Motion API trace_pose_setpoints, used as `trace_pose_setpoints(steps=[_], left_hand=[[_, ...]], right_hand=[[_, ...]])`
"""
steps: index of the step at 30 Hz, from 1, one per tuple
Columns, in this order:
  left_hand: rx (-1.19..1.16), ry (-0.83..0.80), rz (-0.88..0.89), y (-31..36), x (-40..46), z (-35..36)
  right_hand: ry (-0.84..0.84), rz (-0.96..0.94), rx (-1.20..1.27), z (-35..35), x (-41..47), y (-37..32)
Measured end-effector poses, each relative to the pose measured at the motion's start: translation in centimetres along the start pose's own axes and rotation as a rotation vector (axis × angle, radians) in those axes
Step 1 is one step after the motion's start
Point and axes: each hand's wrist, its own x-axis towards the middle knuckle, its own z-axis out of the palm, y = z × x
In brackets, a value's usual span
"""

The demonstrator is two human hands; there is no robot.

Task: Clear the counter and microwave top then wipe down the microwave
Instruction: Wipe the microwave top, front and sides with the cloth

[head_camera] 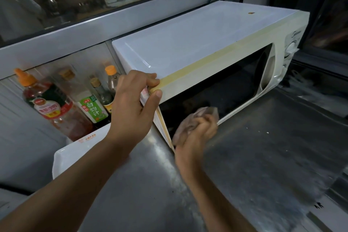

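The microwave (197,47) stands on the steel counter (263,147); its brand mark is too small to read. The left hand (133,103) pinches the microwave's upper front-left corner. The right hand (199,130) grips a crumpled cloth (190,120) against the dark door glass. A bottle (92,107) left of the microwave reads "白灼汁".

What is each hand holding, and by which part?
The left hand grips the microwave at its top front-left corner. The right hand holds a bunched cloth against the lower door.
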Motion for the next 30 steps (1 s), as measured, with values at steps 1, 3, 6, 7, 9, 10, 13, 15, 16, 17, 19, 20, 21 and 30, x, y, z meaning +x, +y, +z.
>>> trace_pose_setpoints(steps=[1, 3, 6, 7, 9, 10, 13, 15, 16, 17, 19, 20, 21, 30], left_hand=[[0.003, 0.003, 0.001, 0.0, -0.1, 0.1], [0.004, 0.014, 0.004, 0.1, -0.2, 0.1], [-0.002, 0.027, 0.011, 0.1, -0.3, 0.1], [-0.005, 0.032, 0.012, 0.1, -0.3, 0.1], [-0.009, 0.042, 0.011, 0.2, -0.3, 0.2], [-0.010, 0.049, 0.010, 0.2, -0.3, 0.3], [-0.006, 0.073, 0.012, 0.3, -0.4, 0.5], [-0.011, 0.083, 0.012, 0.3, -0.5, 0.6], [-0.013, 0.086, 0.011, 0.3, -0.5, 0.6], [-0.015, 0.089, 0.010, 0.4, -0.5, 0.6], [-0.016, 0.093, 0.007, 0.6, -0.5, 0.6], [-0.011, 0.092, 0.005, 0.6, -0.5, 0.6], [-0.011, 0.085, 0.002, 0.6, -0.5, 0.5], [0.059, 0.005, -0.027, 1.2, 0.2, -0.5]], right_hand=[[-0.031, -0.073, -0.003, 0.2, -1.3, 0.0], [-0.083, -0.217, -0.057, 0.2, -1.9, 1.0], [-0.102, -0.350, -0.100, -0.4, 0.5, 3.1], [-0.080, -0.299, -0.116, -0.8, 1.7, 3.7], [-0.026, -0.103, -0.133, -2.0, 4.8, 5.0], [-0.008, -0.049, -0.136, -2.6, 6.3, 5.6], [-0.007, -0.029, -0.118, -3.2, 7.7, 6.1], [-0.035, -0.030, -0.121, -2.5, 5.7, 5.4], [-0.061, -0.037, -0.090, -1.8, 3.9, 4.8], [-0.081, -0.035, -0.025, -1.1, 2.0, 3.9], [-0.094, -0.028, -0.010, -0.2, -1.6, 2.2], [-0.145, -0.044, -0.050, -0.2, -2.9, 2.0], [-0.185, -0.128, -0.107, -0.5, -3.6, 2.6], [-0.048, -0.228, -0.133, -2.5, 6.0, 8.0]])
